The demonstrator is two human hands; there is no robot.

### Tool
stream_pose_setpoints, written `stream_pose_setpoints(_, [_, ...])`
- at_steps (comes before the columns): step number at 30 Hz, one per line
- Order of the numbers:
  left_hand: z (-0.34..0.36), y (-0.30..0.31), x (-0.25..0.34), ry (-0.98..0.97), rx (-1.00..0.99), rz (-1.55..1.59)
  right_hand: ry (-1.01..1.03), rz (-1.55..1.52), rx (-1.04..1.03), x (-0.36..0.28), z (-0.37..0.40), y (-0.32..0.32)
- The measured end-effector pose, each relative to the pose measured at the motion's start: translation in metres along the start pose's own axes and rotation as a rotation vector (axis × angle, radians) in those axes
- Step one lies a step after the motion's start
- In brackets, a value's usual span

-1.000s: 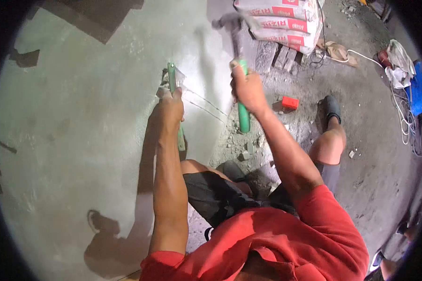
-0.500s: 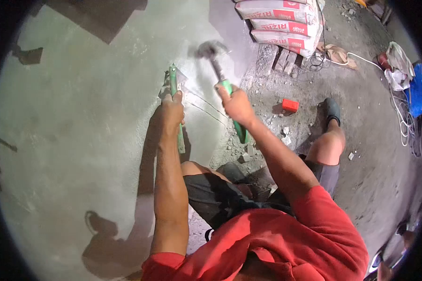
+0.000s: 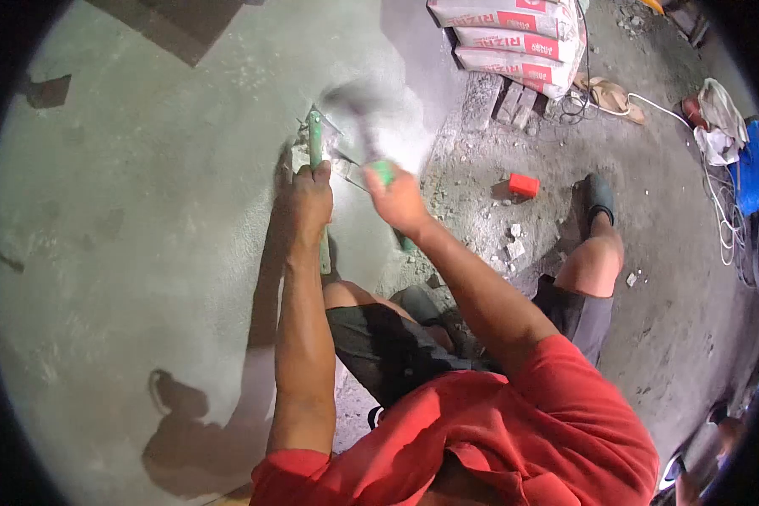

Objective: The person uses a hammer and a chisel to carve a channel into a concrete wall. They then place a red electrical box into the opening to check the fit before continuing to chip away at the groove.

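Note:
My left hand [image 3: 309, 198] is closed around a long green metal bar [image 3: 315, 139]; its upper end lies by a chipped, broken patch [image 3: 300, 155] in the grey plastered wall [image 3: 169, 185]. The bar's lower end shows below my fist. To the right, my right hand [image 3: 396, 201] grips the green handle of a hammer [image 3: 383, 173]. The hammer's head is smeared by motion, just right of the bar's upper end. Thin lines run down the wall from the chipped patch, partly behind my right hand.
Stacked cement bags [image 3: 514, 42] stand on blocks [image 3: 514, 105] at the upper right. A red box [image 3: 524, 185] and rubble [image 3: 515, 250] lie on the floor. White cable [image 3: 724, 202], a pale bag [image 3: 721, 110] and a blue bag [image 3: 755, 164] are at the far right.
My right hand and the hammer have swung left and slightly down, towards the bar. My left hand keeps its hold on the bar with little movement.

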State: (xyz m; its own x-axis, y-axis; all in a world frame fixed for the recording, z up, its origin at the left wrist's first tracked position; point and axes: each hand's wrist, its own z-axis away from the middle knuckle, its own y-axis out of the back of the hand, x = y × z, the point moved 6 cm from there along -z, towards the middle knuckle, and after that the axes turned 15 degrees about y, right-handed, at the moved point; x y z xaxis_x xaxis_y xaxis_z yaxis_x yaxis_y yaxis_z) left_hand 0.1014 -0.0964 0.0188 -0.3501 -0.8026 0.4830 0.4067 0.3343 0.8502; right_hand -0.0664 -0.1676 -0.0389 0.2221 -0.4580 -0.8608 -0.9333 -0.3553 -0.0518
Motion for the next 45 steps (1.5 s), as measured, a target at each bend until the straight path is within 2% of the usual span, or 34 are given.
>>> stream_pose_setpoints(2, [-0.003, -0.001, -0.001, -0.017, -0.003, 0.029, -0.177, 0.035, -0.115, 0.031, 0.003, -0.003])
stream_pose_setpoints(6, [-0.019, -0.009, -0.009, -0.079, 0.046, -0.019, -0.213, 0.058, -0.059, 0.011, -0.014, 0.039])
stream_pose_setpoints(8, [-0.021, -0.010, -0.011, -0.107, 0.062, -0.050, -0.081, -0.170, 0.102, -0.025, -0.026, 0.064])
stream_pose_setpoints(10, [0.000, -0.002, 0.001, -0.058, -0.093, 0.145, 0.040, -0.162, 0.227, -0.080, -0.044, 0.096])
stream_pose_setpoints(11, [0.012, 0.005, 0.012, 0.020, 0.022, -0.128, 0.149, -0.288, 0.318, -0.090, -0.047, 0.101])
stream_pose_setpoints(12, [0.015, 0.005, 0.017, 0.019, 0.025, -0.126, 0.153, -0.289, 0.317, -0.089, -0.046, 0.093])
stream_pose_setpoints(14, [0.018, 0.005, 0.016, 0.079, 0.043, -0.132, 0.322, -0.422, 0.443, -0.072, -0.028, 0.070])
stream_pose_setpoints(15, [0.004, -0.002, 0.003, 0.051, -0.022, -0.018, 0.596, 0.401, 0.301, -0.030, -0.009, 0.036])
stream_pose_setpoints(16, [-0.009, -0.009, -0.005, 0.015, -0.084, 0.100, 0.070, -0.002, 0.092, -0.008, 0.002, 0.015])
stream_pose_setpoints(17, [0.001, -0.005, 0.000, 0.024, -0.029, 0.112, -0.193, 0.006, -0.211, 0.022, 0.000, -0.008])
stream_pose_setpoints(18, [-0.002, -0.006, -0.002, 0.012, -0.038, 0.101, -0.197, 0.008, -0.193, 0.036, 0.005, -0.005])
stream_pose_setpoints(20, [-0.008, -0.005, -0.005, -0.024, -0.076, 0.237, -0.433, -0.060, -0.116, 0.047, 0.010, 0.017])
stream_pose_setpoints(22, [-0.009, -0.007, -0.006, 0.023, -0.105, 0.265, -0.385, -0.020, -0.088, 0.043, 0.008, 0.036])
stream_pose_setpoints(24, [-0.001, -0.008, -0.002, 0.016, -0.120, 0.276, -0.268, -0.123, 0.057, -0.002, -0.005, 0.063])
stream_pose_setpoints(25, [-0.006, -0.010, -0.002, 0.010, -0.124, 0.272, -0.268, -0.122, 0.066, -0.018, -0.015, 0.071])
stream_pose_setpoints(27, [-0.017, -0.017, -0.010, 0.011, -0.117, 0.280, -0.121, -0.212, 0.191, -0.046, -0.032, 0.087])
stream_pose_setpoints(28, [-0.012, -0.016, -0.005, 0.010, -0.118, 0.284, -0.119, -0.209, 0.190, -0.049, -0.030, 0.082])
stream_pose_setpoints(30, [0.004, -0.009, 0.005, 0.051, -0.090, 0.270, -0.054, -0.457, 0.399, -0.055, -0.023, 0.064])
stream_pose_setpoints(31, [-0.003, -0.008, -0.001, -0.182, -0.093, 0.204, 0.049, -0.187, 0.351, -0.033, -0.014, 0.045])
stream_pose_setpoints(32, [0.000, -0.007, -0.001, -0.174, -0.092, 0.200, 0.120, -0.055, 0.178, -0.017, -0.007, 0.022])
stream_pose_setpoints(33, [0.001, -0.007, 0.000, -0.066, -0.116, 0.233, -0.086, 0.083, -0.119, 0.006, -0.004, 0.003])
stream_pose_setpoints(34, [0.002, -0.007, 0.002, 0.035, -0.140, 0.266, -0.081, 0.084, -0.111, 0.016, -0.003, 0.004])
stream_pose_setpoints(36, [-0.006, -0.006, 0.004, 0.006, -0.127, 0.288, -0.289, 0.078, -0.207, 0.041, -0.004, 0.007])
stream_pose_setpoints(38, [0.004, -0.005, 0.003, -0.013, -0.098, 0.238, -0.261, 0.138, -0.192, 0.033, 0.001, 0.026])
stream_pose_setpoints(41, [-0.001, -0.009, -0.002, 0.044, -0.089, 0.131, -0.272, 0.057, -0.127, 0.006, 0.005, 0.054])
stream_pose_setpoints(43, [-0.002, -0.007, 0.001, 0.038, -0.091, 0.094, -0.238, -0.107, 0.047, -0.024, -0.005, 0.073])
stream_pose_setpoints(44, [0.002, -0.005, 0.005, 0.037, -0.095, 0.049, -0.233, -0.103, 0.042, -0.031, -0.009, 0.073])
stream_pose_setpoints(45, [0.007, -0.001, 0.002, 0.088, -0.124, -0.021, -0.136, -0.209, 0.141, -0.041, -0.016, 0.073])
